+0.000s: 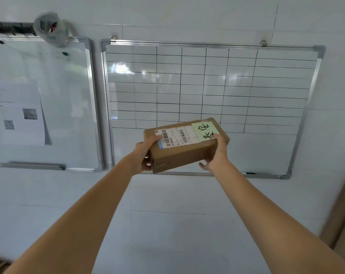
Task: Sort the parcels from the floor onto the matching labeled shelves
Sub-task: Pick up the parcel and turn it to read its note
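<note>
A brown cardboard parcel [182, 153] is held up at arm's length in front of a white tiled wall. Its top carries a white shipping label with barcodes and a pale green note with handwritten black characters. My left hand [146, 153] grips the parcel's left end, thumb on top and fingers curled under. My right hand [217, 153] grips the right end, thumb on the green note and fingers beneath. No shelves or floor parcels are in view.
A whiteboard with a black drawn grid [266, 86] hangs on the wall right behind the parcel. A second whiteboard [68, 105] with a printed sheet hangs to the left. A brown door frame [341, 214] edges the lower right.
</note>
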